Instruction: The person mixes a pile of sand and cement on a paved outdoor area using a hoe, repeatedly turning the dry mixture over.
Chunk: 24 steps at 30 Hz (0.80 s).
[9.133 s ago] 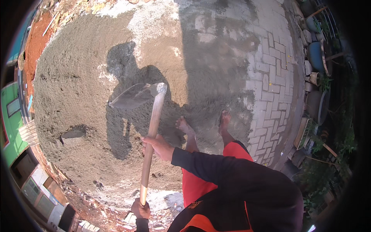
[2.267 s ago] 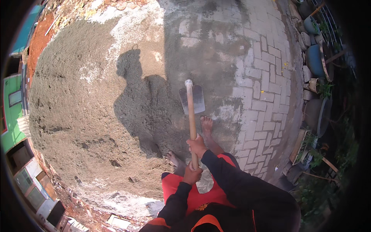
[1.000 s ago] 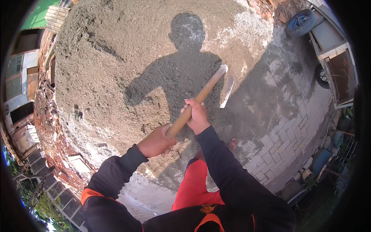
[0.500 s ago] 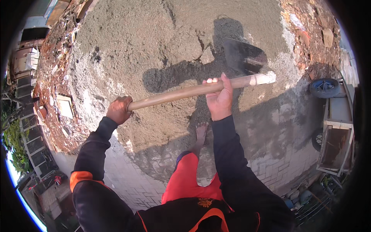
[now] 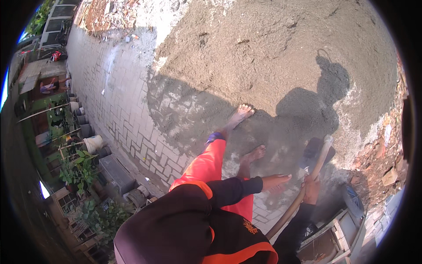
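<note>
My right hand (image 5: 311,189) is wrapped round the wooden handle of a hoe (image 5: 323,154), close to its head. The dark, broad hoe blade (image 5: 313,150) is at the right, low over the edge of the grey mix. The handle slants back past my right forearm. My left hand (image 5: 276,181) is off the handle, its fingers stretched out toward the right, holding nothing. A wide spread of wet grey cement mix (image 5: 246,57) covers the ground ahead of me. My bare feet (image 5: 241,113) stand at its near edge.
A wooden cart (image 5: 325,246) with a wheel (image 5: 352,200) stands close at the lower right. Rubble (image 5: 387,154) borders the mix. Paving blocks (image 5: 118,101) stretch left toward buckets (image 5: 93,143), potted plants (image 5: 79,169) and a grey box (image 5: 116,174). Another person (image 5: 55,86) is far left.
My left hand has let go of the hoe handle and opened. My right hand has carried the hoe down and right. The view has turned, bringing the plants and paving into sight.
</note>
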{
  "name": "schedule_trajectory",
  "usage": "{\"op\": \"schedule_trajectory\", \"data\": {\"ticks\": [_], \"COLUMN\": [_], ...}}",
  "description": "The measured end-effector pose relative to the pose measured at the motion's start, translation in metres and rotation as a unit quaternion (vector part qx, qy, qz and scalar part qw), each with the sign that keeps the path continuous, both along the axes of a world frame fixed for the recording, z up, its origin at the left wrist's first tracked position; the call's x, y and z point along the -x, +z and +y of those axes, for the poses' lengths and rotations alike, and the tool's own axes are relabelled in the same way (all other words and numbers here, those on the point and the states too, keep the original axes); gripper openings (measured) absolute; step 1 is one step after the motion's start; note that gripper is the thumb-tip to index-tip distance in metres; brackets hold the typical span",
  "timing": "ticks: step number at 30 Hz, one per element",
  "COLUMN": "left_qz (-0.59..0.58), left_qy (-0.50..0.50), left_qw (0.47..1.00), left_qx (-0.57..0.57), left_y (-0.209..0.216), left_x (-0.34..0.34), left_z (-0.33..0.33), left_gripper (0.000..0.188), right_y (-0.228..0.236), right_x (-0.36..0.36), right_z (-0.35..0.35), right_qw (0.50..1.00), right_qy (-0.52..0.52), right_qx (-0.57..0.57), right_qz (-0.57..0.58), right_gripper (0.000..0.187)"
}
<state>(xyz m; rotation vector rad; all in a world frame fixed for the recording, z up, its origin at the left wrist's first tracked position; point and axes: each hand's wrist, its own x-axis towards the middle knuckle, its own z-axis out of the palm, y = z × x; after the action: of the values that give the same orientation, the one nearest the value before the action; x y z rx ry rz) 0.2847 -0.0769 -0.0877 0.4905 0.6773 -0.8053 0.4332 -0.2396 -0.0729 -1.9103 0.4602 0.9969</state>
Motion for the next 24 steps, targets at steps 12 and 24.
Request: {"op": "schedule_trajectory", "data": {"ticks": [12,24], "left_qz": [0.194,0.337], "left_qy": [0.563,0.792], "left_qw": [0.803,0.503], "left_qx": [0.017,-0.081], "left_y": [-0.052,-0.163], "left_x": [0.056,0.475], "left_z": [0.151,0.356], "left_gripper": [0.026,0.016], "right_y": [0.121,0.033], "right_x": [0.119,0.316], "right_z": [0.144,0.429], "right_qw": [0.861,0.560], "right_qy": [0.503,0.778], "right_qx": [0.056,0.002], "right_qz": [0.056,0.284], "right_gripper": [0.040,0.031]}}
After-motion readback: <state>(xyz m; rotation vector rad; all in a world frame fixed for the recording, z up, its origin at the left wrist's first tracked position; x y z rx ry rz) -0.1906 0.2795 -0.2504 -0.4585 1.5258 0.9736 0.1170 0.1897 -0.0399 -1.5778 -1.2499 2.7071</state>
